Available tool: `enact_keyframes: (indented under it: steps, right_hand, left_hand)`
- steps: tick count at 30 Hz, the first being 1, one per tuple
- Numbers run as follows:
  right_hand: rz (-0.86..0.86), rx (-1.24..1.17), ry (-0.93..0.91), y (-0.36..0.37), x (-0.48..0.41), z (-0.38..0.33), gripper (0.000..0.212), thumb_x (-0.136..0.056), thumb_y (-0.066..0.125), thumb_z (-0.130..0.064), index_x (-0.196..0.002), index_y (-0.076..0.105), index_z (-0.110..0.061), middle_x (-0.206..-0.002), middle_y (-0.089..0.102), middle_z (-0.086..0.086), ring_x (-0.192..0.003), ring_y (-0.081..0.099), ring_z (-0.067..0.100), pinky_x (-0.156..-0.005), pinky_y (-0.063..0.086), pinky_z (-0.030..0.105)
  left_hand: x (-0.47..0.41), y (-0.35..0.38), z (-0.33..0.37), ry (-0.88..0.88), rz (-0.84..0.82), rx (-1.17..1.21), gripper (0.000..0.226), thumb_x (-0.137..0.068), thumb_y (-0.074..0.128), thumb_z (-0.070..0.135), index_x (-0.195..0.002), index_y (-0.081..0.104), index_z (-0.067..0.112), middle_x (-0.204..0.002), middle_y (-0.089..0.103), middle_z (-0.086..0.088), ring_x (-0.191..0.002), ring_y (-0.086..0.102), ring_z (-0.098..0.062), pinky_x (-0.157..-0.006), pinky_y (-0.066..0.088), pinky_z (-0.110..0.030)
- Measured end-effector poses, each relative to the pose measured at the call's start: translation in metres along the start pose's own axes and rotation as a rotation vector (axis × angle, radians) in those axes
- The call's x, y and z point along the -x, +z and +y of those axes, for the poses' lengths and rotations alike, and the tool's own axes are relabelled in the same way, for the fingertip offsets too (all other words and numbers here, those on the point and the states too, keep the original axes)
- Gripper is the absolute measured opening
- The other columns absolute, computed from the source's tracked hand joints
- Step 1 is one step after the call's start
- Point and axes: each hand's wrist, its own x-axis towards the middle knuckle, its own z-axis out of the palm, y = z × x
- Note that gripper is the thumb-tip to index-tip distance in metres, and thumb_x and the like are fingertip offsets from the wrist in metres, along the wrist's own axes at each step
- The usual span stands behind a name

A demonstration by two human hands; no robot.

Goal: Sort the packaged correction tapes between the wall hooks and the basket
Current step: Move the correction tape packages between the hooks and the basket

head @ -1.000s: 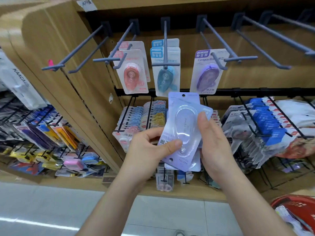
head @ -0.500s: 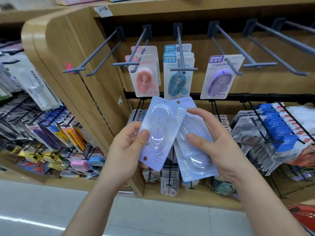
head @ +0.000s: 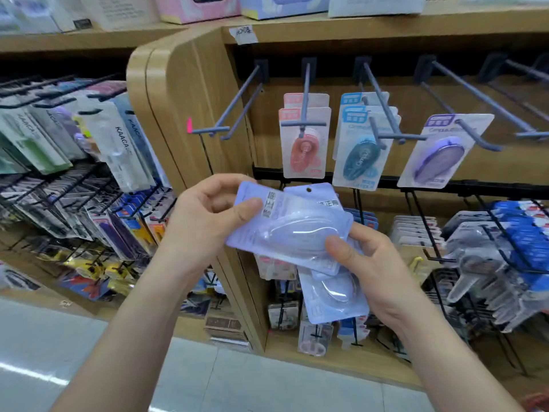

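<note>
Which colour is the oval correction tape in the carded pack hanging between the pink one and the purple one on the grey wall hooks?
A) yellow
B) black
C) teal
C: the middle carded pack holds a teal oval tape, flanked by the pink carded pack and the purple carded pack.

The left hand (head: 205, 215) holds a pale blue plastic pack (head: 285, 233) across a second pale blue plastic pack (head: 332, 295) in the right hand (head: 377, 263). Behind and above them, on grey metal hooks (head: 383, 107), hang a pink tape card (head: 304, 150) on the left, a teal tape card (head: 359, 156) in the middle and a purple tape card (head: 436, 156) on the right.
</note>
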Motion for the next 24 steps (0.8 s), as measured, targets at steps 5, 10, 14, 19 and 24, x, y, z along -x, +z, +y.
enact_keyframes:
  steps: [5, 10, 14, 19, 24]
  right_hand:
    - [0.061, -0.073, -0.021, 0.026, -0.007, 0.006, 0.053, -0.065, 0.084, -0.057, -0.106, 0.076, -0.025, -0.113, 0.074, 0.006, -0.103, 0.071, 0.025, -0.083, 0.056, 0.031]
    - [0.104, -0.007, 0.044, 0.051, -0.014, 0.004, 0.027, -0.081, 0.065, -0.045, -0.084, 0.076, -0.02, -0.092, 0.074, 0.006, -0.087, 0.069, 0.017, -0.076, 0.052, 0.026]
    - [0.029, 0.097, 0.069, 0.07, -0.023, 0.001, 0.025, -0.084, 0.062, -0.05, -0.084, 0.077, -0.03, -0.091, 0.072, 0.002, -0.089, 0.067, 0.015, -0.083, 0.05, 0.031]
    - [0.04, 0.089, 0.082, 0.086, -0.027, 0.005, 0.02, -0.086, 0.059, -0.044, -0.083, 0.077, -0.035, -0.087, 0.072, -0.01, -0.086, 0.066, 0.006, -0.083, 0.051, 0.027]
    - [0.054, 0.058, 0.114, 0.09, -0.027, 0.008, 0.022, -0.084, 0.06, -0.044, -0.081, 0.077, -0.03, -0.088, 0.074, -0.007, -0.087, 0.067, 0.009, -0.083, 0.051, 0.031]
  left_hand:
    - [-0.004, -0.019, -0.008, -0.172, -0.023, 0.087, 0.015, -0.08, 0.066, 0.024, -0.077, 0.078, 0.016, -0.08, 0.076, -0.005, -0.067, 0.07, -0.014, -0.068, 0.055, -0.03]
    - [-0.028, -0.032, -0.001, 0.016, 0.091, -0.137, 0.015, -0.095, 0.064, 0.016, -0.082, 0.072, 0.017, -0.072, 0.072, -0.001, -0.065, 0.062, -0.012, -0.065, 0.05, -0.031]
    - [-0.053, -0.031, 0.002, 0.149, 0.254, -0.137, 0.013, -0.087, 0.074, 0.02, -0.076, 0.07, 0.025, -0.071, 0.067, 0.003, -0.067, 0.057, -0.008, -0.065, 0.047, -0.026]
    - [-0.071, -0.02, 0.005, 0.195, 0.35, -0.109, 0.023, -0.085, 0.074, 0.013, -0.072, 0.066, 0.03, -0.073, 0.062, 0.015, -0.069, 0.054, 0.007, -0.068, 0.043, -0.014]
    - [-0.075, -0.023, 0.005, 0.145, 0.271, -0.043, 0.019, -0.085, 0.075, 0.011, -0.075, 0.067, 0.026, -0.076, 0.063, 0.007, -0.072, 0.056, -0.007, -0.066, 0.045, -0.024]
